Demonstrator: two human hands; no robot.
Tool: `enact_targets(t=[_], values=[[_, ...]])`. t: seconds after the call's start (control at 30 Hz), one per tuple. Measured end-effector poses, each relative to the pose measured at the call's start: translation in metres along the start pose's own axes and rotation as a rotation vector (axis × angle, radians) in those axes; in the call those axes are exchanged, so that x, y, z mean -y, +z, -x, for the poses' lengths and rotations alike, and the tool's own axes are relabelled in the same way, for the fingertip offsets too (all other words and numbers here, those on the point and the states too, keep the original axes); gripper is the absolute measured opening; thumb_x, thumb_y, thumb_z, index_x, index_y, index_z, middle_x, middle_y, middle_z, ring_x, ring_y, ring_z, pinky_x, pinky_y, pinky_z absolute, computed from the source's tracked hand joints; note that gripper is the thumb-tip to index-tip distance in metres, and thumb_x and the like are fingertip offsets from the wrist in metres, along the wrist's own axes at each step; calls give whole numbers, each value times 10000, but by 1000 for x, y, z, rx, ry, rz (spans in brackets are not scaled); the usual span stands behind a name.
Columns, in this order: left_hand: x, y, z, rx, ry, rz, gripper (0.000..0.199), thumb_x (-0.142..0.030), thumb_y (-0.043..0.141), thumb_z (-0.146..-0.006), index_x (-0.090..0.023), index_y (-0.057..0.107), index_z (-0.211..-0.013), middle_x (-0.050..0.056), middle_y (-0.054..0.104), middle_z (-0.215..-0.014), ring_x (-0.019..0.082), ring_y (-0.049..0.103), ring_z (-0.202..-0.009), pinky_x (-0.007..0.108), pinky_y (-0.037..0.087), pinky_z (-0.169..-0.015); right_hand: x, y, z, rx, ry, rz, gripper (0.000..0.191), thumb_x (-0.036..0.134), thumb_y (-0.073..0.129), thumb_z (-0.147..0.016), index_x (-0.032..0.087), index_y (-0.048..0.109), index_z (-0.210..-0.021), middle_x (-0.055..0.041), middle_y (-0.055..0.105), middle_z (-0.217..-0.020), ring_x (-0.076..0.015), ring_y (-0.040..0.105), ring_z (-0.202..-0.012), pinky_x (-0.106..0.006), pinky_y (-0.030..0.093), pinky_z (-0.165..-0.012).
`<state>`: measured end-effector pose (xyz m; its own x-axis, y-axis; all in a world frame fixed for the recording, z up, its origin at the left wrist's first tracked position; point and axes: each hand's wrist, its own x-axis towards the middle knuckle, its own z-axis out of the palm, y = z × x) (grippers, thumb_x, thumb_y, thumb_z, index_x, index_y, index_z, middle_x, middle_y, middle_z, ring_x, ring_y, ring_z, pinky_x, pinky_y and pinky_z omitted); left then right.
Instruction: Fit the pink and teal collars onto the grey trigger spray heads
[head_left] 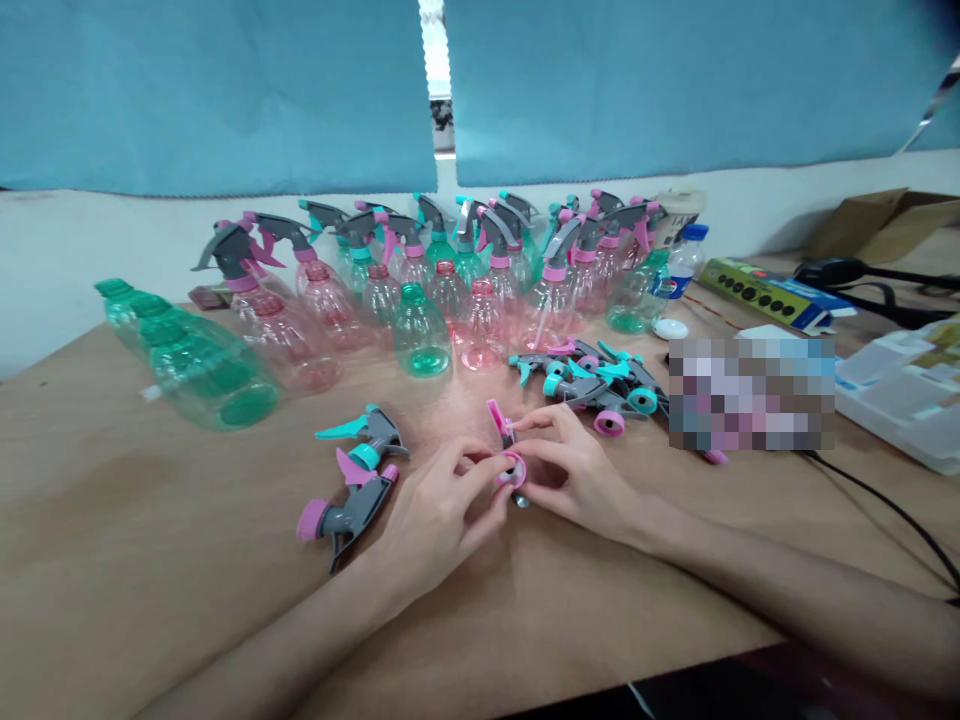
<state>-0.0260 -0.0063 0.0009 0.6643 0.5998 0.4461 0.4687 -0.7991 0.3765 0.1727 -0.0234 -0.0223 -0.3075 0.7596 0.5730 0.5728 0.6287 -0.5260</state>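
Observation:
Between my two hands is a trigger spray head (511, 470) with a pink collar and a pink trigger, its collar opening turned toward me. My left hand (454, 490) pinches it from the left, fingertips on the collar. From the right, my right hand (574, 475) grips the same spray head with closed fingers. Left of my left hand lie two loose spray heads, one with a turquoise trigger (367, 437) and one in grey and pink (349, 510). Beyond my right hand is a pile of spray heads (600, 385) in grey, turquoise and pink.
Pink and green bottles stand behind, several topped with spray heads, like this open green bottle (422, 335). More green bottles (214, 370) stand at left. At right are a labelled bottle (684, 265), a yellow-blue box (772, 295), a clear plastic organizer (911, 390), a cardboard box (877, 225) and a black cable (892, 495).

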Motion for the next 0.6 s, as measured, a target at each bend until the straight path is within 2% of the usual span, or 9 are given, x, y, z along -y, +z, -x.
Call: enact_targets(t=[0.1, 0.27, 0.4, 0.6], values=[[-2, -2, -2, 10, -85, 83, 179, -180, 483, -888, -212, 604, -1016, 58, 541, -992, 157, 582, -817, 307, 519, -716, 1, 0, -1, 11, 6, 2, 197, 200, 664, -779, 219, 643, -975, -96, 521, -1121, -250, 499, -1099, -461, 465, -915], [-4, -6, -4, -45, -187, 185, 134, -194, 487, -879, -216, 620, -873, 35, 506, -919, 165, 554, -844, 300, 503, -740, 3, 1, -2, 23, 50, -30, 165, 234, 677, -776, 238, 651, -939, -83, 516, -1135, -250, 506, -1103, -470, 460, -926], [-2, -7, -4, -43, -174, 184, 122, -195, 492, -871, -212, 613, -866, 34, 506, -922, 161, 548, -840, 297, 494, -747, 3, 1, -2, 13, 76, -40, 161, 229, 676, -780, 231, 662, -940, -88, 512, -1125, -245, 507, -1099, -451, 474, -909], [-2, -4, -5, 20, -193, 178, 85, -180, 479, -868, -200, 562, -863, 23, 515, -935, 123, 567, -730, 251, 484, -637, 1, 2, -2, 14, 68, -34, 193, 216, 683, -772, 241, 664, -962, -84, 534, -1115, -248, 517, -1097, -451, 478, -904]])
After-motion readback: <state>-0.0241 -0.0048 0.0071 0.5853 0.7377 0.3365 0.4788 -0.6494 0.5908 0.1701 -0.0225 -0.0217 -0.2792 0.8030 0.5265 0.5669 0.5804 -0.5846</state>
